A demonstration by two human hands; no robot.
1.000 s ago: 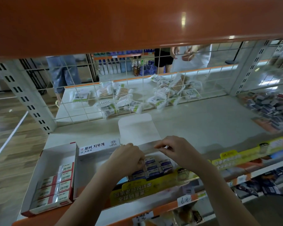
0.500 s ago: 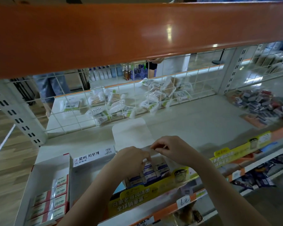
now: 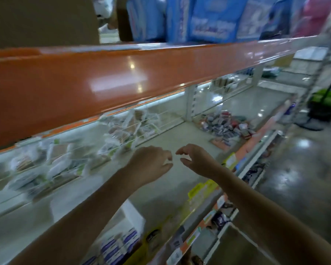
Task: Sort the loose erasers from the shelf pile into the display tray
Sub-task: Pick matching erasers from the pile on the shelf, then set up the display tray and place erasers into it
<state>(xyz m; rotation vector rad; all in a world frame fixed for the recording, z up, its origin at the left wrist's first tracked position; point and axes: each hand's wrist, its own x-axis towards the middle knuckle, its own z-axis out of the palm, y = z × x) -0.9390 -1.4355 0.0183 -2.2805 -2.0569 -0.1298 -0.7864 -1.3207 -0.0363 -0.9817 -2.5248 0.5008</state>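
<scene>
A pile of loose erasers (image 3: 225, 126) lies on the pale shelf far to the right. The white display tray (image 3: 131, 217), holding rows of blue-and-white erasers (image 3: 120, 243), sits at the shelf's front edge below my arms. My left hand (image 3: 151, 163) and my right hand (image 3: 197, 159) hover side by side above the bare shelf, between tray and pile. Both have loosely curled fingers and hold nothing that I can see. The picture is blurred by motion.
An orange shelf beam (image 3: 103, 81) hangs low across the view above my hands. Clear plastic packets (image 3: 65, 159) lie behind a wire grid at the back. Yellow price labels (image 3: 201, 190) line the shelf's front edge. Polished floor (image 3: 304, 169) lies to the right.
Both hands have left the display tray and moved up and to the right over the shelf. The view has swung right, so the tray now sits at the bottom.
</scene>
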